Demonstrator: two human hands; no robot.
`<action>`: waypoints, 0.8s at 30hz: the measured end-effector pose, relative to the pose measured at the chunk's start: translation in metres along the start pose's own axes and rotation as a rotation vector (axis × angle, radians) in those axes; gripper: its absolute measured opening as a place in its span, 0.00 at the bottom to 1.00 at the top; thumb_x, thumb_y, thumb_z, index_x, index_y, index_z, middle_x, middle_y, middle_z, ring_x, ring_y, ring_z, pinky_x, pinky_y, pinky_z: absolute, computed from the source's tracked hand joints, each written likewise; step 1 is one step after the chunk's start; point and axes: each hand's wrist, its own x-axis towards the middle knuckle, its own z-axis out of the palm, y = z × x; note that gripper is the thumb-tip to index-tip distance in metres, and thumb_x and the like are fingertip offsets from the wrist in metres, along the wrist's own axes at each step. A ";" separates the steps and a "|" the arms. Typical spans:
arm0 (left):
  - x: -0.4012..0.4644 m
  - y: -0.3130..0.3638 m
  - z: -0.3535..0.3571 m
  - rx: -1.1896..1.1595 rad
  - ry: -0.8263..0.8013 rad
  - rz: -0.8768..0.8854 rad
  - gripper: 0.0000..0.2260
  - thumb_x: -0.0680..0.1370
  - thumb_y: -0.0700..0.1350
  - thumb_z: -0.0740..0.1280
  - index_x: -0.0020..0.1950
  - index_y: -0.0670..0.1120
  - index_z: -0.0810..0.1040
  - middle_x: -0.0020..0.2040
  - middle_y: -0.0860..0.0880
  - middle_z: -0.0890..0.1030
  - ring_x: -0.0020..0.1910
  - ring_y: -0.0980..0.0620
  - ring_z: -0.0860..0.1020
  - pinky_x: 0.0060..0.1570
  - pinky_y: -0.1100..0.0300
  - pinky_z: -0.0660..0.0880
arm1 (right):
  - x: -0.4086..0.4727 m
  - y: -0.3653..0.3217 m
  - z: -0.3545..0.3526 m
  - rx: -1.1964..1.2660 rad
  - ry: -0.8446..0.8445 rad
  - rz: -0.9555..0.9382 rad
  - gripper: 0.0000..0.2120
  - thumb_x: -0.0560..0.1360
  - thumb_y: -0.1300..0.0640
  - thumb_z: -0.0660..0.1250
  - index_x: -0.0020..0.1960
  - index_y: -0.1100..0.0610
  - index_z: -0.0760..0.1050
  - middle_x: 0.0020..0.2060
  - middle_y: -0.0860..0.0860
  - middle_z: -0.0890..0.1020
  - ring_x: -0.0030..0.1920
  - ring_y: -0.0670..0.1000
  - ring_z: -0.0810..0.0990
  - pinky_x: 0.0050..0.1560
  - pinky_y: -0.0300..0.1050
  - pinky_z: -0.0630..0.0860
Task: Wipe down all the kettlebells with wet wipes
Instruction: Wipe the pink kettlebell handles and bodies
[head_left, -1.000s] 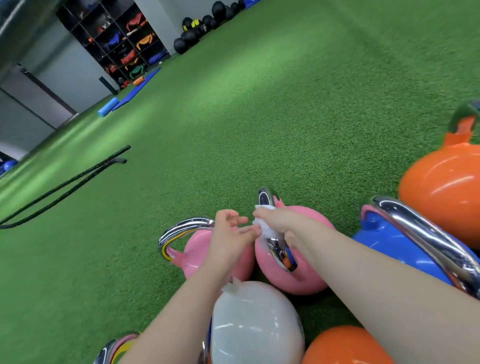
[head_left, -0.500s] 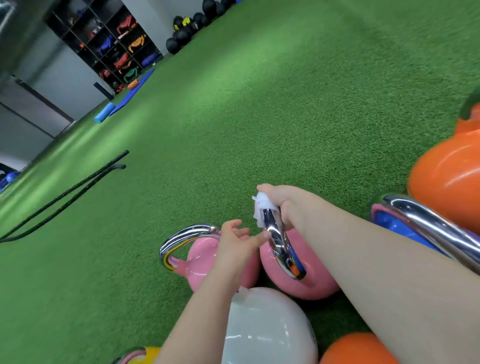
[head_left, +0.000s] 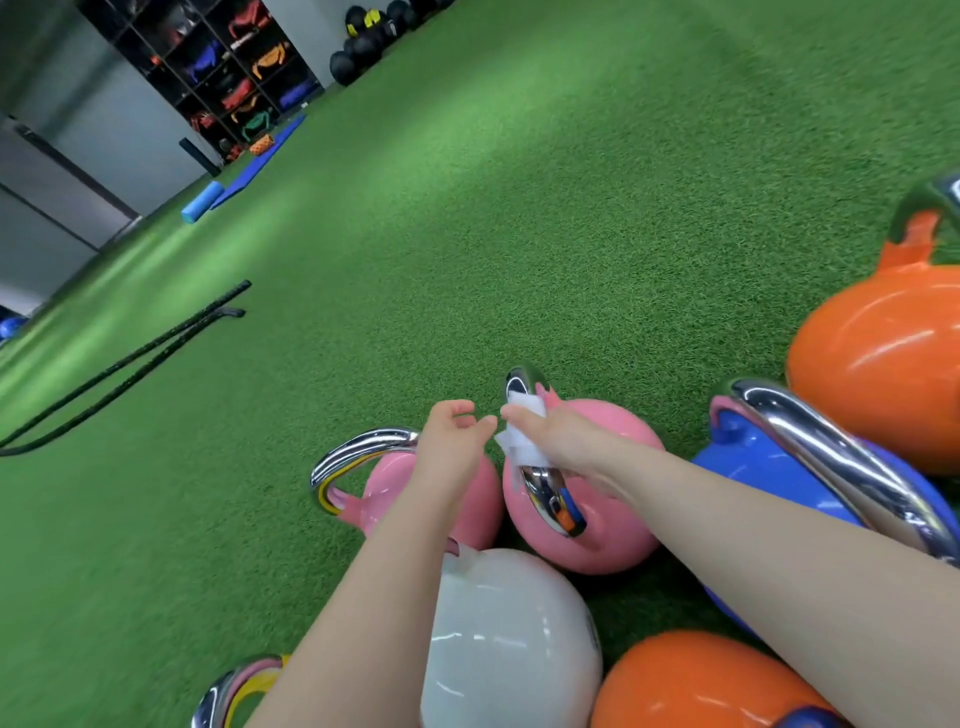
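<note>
A cluster of kettlebells sits on green turf at the near edge of the floor; left to right: the left hand (head_left: 453, 441) hovers above one pink kettlebell (head_left: 395, 499), fingers loosely spread, holding nothing; just beside it, the right hand (head_left: 550, 431) clamps a white wet wipe (head_left: 519, 441) around the chrome handle (head_left: 545, 493) of the second pink kettlebell (head_left: 613, 530); that handle runs away from the person, so wiping likely slides along it.

Single head-worn wide-angle view, tilted, looks forward and down, close above the kettlebells (head_left: 582, 488).
</note>
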 end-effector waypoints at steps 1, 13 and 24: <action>-0.002 0.001 0.002 0.059 -0.007 0.010 0.16 0.77 0.41 0.65 0.65 0.42 0.69 0.61 0.43 0.74 0.60 0.39 0.75 0.63 0.47 0.70 | -0.006 0.004 0.000 0.028 -0.031 -0.024 0.22 0.78 0.44 0.59 0.64 0.59 0.69 0.50 0.60 0.81 0.47 0.59 0.81 0.47 0.46 0.76; -0.068 0.002 -0.005 0.800 -0.312 0.399 0.25 0.75 0.33 0.56 0.72 0.44 0.63 0.67 0.42 0.69 0.64 0.48 0.69 0.56 0.66 0.60 | -0.036 0.052 -0.014 -0.223 -0.236 -0.179 0.08 0.72 0.55 0.71 0.38 0.49 0.73 0.27 0.43 0.77 0.28 0.42 0.74 0.37 0.42 0.74; -0.048 -0.011 -0.008 0.941 -0.379 0.394 0.31 0.74 0.31 0.55 0.75 0.50 0.58 0.69 0.48 0.64 0.65 0.47 0.67 0.64 0.53 0.67 | -0.028 0.073 -0.017 -0.741 -0.022 -0.398 0.15 0.64 0.47 0.77 0.45 0.52 0.77 0.53 0.47 0.71 0.56 0.50 0.67 0.53 0.40 0.64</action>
